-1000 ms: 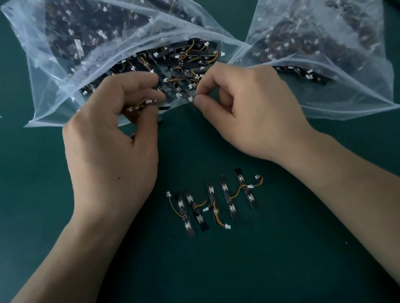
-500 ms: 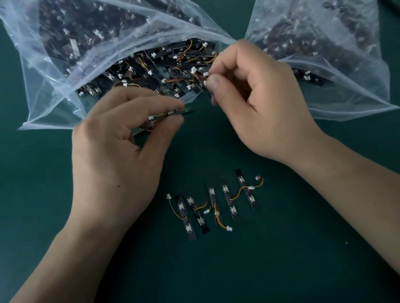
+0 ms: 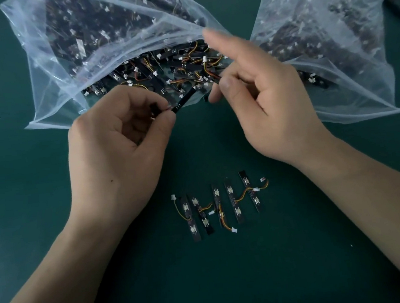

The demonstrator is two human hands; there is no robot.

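In the head view our left grip (image 3: 115,144) pinches one end of a black strip (image 3: 185,99) between thumb and curled fingers, at the mouth of the open bag (image 3: 47,75). Just beside it, our right grip (image 3: 270,110) pinches an orange wire (image 3: 211,73), forefinger straight. A second bag (image 3: 329,29) lies beyond the right grip. Nearer us than both grips, five strips (image 3: 221,205) lie in a row on the dark green counter (image 3: 255,280), flecked with white crumbs.
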